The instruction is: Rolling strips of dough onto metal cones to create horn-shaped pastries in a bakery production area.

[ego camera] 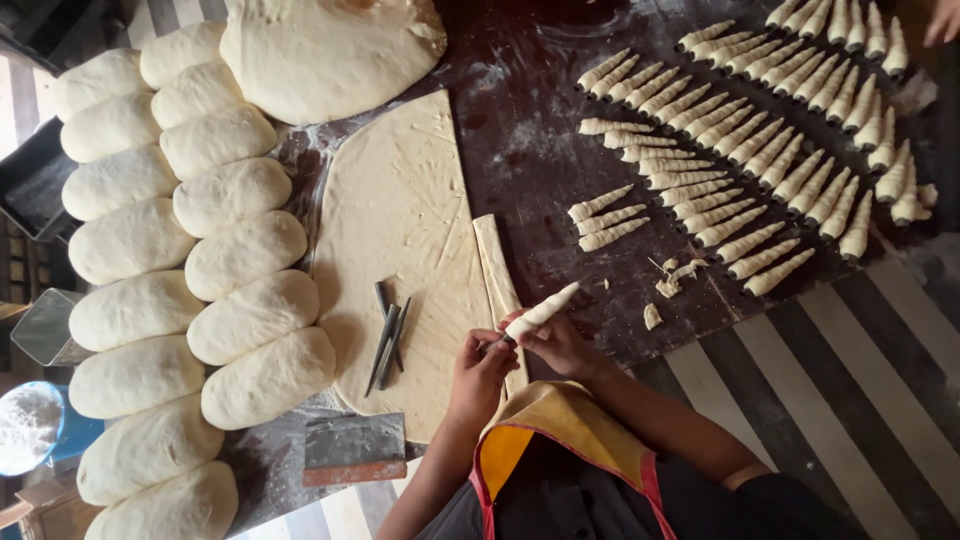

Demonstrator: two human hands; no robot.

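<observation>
Both my hands hold one dough-wrapped cone (541, 311). My left hand (478, 374) pinches the metal tip at its lower end, and my right hand (556, 343) grips the wrapped body. A cut dough strip (494, 262) lies on the edge of the rolled dough sheet (400, 215), just above my hands. Bare metal cone moulds (388, 333) rest on the sheet to the left of my left hand. Several finished dough cones (760, 130) lie in rows on the dark table (530, 130) at the upper right.
Several oval dough loaves (190, 250) lie in two columns at left. A big dough mass (330, 50) sits at the top. A metal scraper (353, 450) lies near the front edge, dough scraps (668, 283) by the cones, a flour bowl (28, 425) far left. Another person's hand (943, 20) shows top right.
</observation>
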